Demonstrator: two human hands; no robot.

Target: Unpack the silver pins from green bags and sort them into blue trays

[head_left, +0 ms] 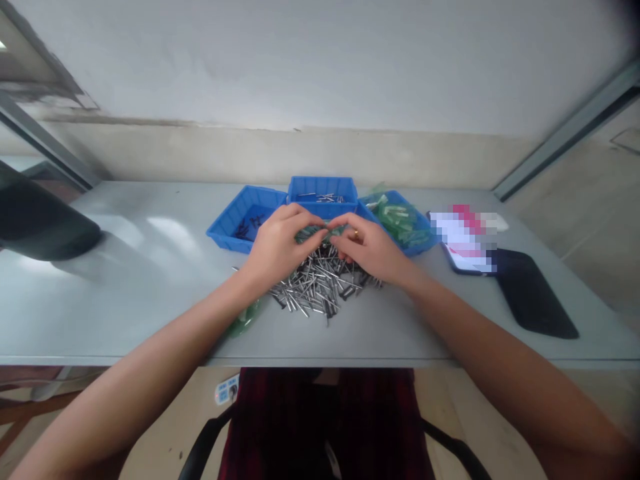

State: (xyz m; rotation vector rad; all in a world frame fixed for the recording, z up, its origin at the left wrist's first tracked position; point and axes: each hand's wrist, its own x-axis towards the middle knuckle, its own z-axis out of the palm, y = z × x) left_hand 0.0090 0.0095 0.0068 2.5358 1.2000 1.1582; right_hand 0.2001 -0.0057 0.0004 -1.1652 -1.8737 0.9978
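Note:
Fingertips of my left hand (285, 240) and my right hand (370, 248) meet above a pile of metal pins (315, 283) on the grey table. Both hands are closed in a pinch; what they hold between the fingertips is too small to make out. Some dark pieces are mixed into the pile. Behind the hands stand a left blue bin (225, 227) with a few dark pieces, a middle blue bin (323, 187) with some pins, and a right blue bin (423, 245) holding a green plastic bag (397, 217) of pale pieces.
A lit phone (463, 243) and a black flat object (535, 293) lie on the right of the table (150, 307). A dark cylinder (45, 217) is at the far left. Green plastic (245, 320) lies under my left forearm. A wall rises behind the bins.

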